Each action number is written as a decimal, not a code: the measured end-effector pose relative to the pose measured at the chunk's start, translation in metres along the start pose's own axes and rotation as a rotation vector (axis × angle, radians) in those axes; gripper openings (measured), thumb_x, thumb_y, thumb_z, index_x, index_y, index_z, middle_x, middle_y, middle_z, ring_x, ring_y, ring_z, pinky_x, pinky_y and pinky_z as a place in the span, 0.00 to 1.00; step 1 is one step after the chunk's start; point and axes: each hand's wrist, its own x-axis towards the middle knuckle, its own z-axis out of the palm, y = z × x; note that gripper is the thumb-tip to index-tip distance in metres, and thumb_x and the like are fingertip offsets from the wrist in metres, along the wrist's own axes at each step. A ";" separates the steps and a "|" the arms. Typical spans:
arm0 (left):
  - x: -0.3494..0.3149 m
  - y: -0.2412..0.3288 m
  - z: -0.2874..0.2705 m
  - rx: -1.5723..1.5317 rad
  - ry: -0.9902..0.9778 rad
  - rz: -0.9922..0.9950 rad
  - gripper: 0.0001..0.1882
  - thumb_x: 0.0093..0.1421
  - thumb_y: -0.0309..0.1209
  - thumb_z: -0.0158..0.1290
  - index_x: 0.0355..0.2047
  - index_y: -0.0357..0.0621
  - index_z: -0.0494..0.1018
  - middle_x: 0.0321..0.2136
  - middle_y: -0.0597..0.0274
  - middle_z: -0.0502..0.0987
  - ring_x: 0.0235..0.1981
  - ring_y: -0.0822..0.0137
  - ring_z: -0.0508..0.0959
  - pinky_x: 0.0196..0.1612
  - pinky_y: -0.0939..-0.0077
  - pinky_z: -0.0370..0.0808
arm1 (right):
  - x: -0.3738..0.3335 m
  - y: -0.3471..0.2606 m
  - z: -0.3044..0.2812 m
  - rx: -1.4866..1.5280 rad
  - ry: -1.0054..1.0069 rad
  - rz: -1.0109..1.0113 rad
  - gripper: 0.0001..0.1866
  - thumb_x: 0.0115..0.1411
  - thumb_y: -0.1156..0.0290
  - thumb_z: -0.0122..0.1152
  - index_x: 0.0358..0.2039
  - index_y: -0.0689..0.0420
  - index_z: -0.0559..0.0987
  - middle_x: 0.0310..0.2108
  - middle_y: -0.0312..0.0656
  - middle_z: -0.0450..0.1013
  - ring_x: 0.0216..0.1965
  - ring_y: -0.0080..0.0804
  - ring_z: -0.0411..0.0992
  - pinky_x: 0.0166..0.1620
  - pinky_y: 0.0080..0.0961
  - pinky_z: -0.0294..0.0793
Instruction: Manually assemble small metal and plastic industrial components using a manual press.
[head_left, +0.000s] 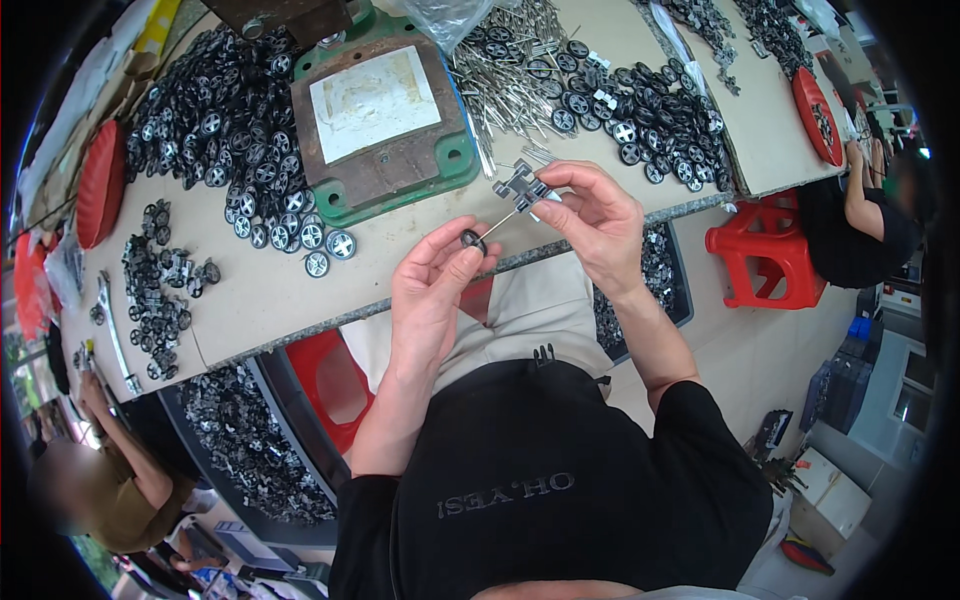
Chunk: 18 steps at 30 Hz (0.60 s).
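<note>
My left hand [430,290] pinches a small black toy wheel [472,241] between thumb and fingers, just off the table's front edge. A thin metal axle [500,225] runs from the wheel up to a small dark plastic chassis piece [520,188]. That piece sits in the fingertips of my right hand [600,225], closed on it. Whether the axle passes into the chassis piece or only touches it, I cannot tell. Behind my hands stands a machine base [462,155], green with a brown plate and a white sheet on top.
Black wheels with silver spokes [210,120] heap left of the base, and more wheels [650,125] right, beside loose metal axles [510,70]. Small assembled parts [155,290] lie far left. Filled bins [335,500] stand below the table. Other people sit at both sides, one near a red stool [765,250].
</note>
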 end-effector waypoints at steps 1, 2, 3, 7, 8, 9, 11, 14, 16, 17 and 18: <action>-0.001 0.000 0.001 0.072 0.022 0.047 0.17 0.57 0.21 0.51 0.47 0.33 0.67 0.42 0.54 0.74 0.40 0.63 0.76 0.44 0.74 0.74 | 0.000 -0.001 0.000 -0.079 -0.001 -0.033 0.14 0.50 0.85 0.59 0.40 0.65 0.74 0.41 0.42 0.69 0.41 0.25 0.70 0.42 0.18 0.74; -0.002 -0.001 0.002 0.144 0.044 0.094 0.16 0.56 0.20 0.51 0.46 0.33 0.68 0.41 0.54 0.74 0.40 0.63 0.77 0.44 0.74 0.74 | -0.001 -0.001 0.000 -0.079 -0.001 -0.033 0.14 0.50 0.85 0.59 0.40 0.65 0.74 0.41 0.42 0.69 0.41 0.25 0.70 0.42 0.18 0.74; -0.002 0.000 0.003 0.144 0.044 0.093 0.16 0.56 0.20 0.51 0.46 0.33 0.68 0.41 0.54 0.74 0.40 0.63 0.77 0.44 0.74 0.74 | -0.002 0.000 0.000 -0.028 0.005 0.000 0.14 0.50 0.85 0.59 0.40 0.65 0.74 0.41 0.43 0.69 0.41 0.25 0.70 0.42 0.19 0.74; -0.004 0.001 0.003 0.168 0.039 0.129 0.16 0.55 0.20 0.52 0.45 0.33 0.68 0.40 0.55 0.75 0.39 0.64 0.77 0.44 0.74 0.74 | -0.002 0.005 -0.001 0.101 0.003 0.058 0.14 0.50 0.85 0.59 0.40 0.65 0.73 0.41 0.42 0.69 0.42 0.25 0.70 0.42 0.19 0.74; -0.004 0.002 0.002 0.167 0.027 0.115 0.16 0.55 0.20 0.52 0.45 0.33 0.68 0.40 0.55 0.75 0.39 0.64 0.77 0.44 0.74 0.74 | -0.003 0.005 -0.001 0.100 0.004 0.058 0.14 0.50 0.85 0.59 0.40 0.65 0.73 0.41 0.42 0.69 0.42 0.25 0.70 0.42 0.19 0.74; -0.003 0.002 0.002 0.166 0.026 0.114 0.16 0.55 0.20 0.52 0.45 0.33 0.68 0.40 0.55 0.75 0.39 0.64 0.77 0.44 0.74 0.74 | -0.003 0.006 -0.001 0.045 0.005 0.009 0.14 0.51 0.85 0.59 0.40 0.65 0.73 0.41 0.42 0.69 0.42 0.25 0.69 0.42 0.19 0.73; -0.002 0.003 -0.001 0.031 0.004 -0.002 0.16 0.56 0.20 0.52 0.45 0.32 0.69 0.39 0.55 0.75 0.39 0.64 0.77 0.43 0.75 0.75 | -0.002 0.005 -0.001 -0.007 0.003 -0.039 0.15 0.51 0.85 0.58 0.41 0.65 0.73 0.41 0.41 0.69 0.42 0.25 0.69 0.43 0.19 0.73; -0.004 0.000 0.002 0.230 0.039 0.145 0.15 0.56 0.20 0.52 0.45 0.32 0.69 0.38 0.55 0.75 0.38 0.64 0.77 0.43 0.75 0.75 | -0.002 0.004 -0.002 0.100 -0.021 0.086 0.15 0.51 0.85 0.59 0.41 0.66 0.72 0.41 0.41 0.68 0.42 0.25 0.69 0.43 0.19 0.73; -0.005 0.000 0.001 0.249 0.048 0.163 0.15 0.56 0.20 0.52 0.45 0.32 0.69 0.38 0.55 0.76 0.38 0.63 0.77 0.42 0.75 0.75 | -0.001 0.006 -0.003 0.165 -0.023 0.141 0.15 0.51 0.86 0.58 0.40 0.66 0.72 0.41 0.41 0.68 0.41 0.25 0.70 0.43 0.20 0.73; -0.005 0.000 0.001 0.268 0.056 0.180 0.15 0.56 0.21 0.52 0.45 0.32 0.69 0.38 0.54 0.76 0.38 0.63 0.78 0.42 0.75 0.76 | -0.001 0.006 -0.003 0.164 -0.022 0.141 0.15 0.51 0.86 0.58 0.40 0.66 0.72 0.41 0.41 0.68 0.41 0.25 0.70 0.43 0.20 0.73; -0.004 0.000 0.000 0.267 0.055 0.180 0.15 0.56 0.21 0.52 0.45 0.32 0.69 0.38 0.54 0.76 0.38 0.63 0.78 0.42 0.75 0.76 | -0.002 0.006 -0.002 0.072 -0.017 0.056 0.15 0.51 0.85 0.59 0.40 0.66 0.72 0.40 0.41 0.69 0.41 0.25 0.70 0.43 0.20 0.73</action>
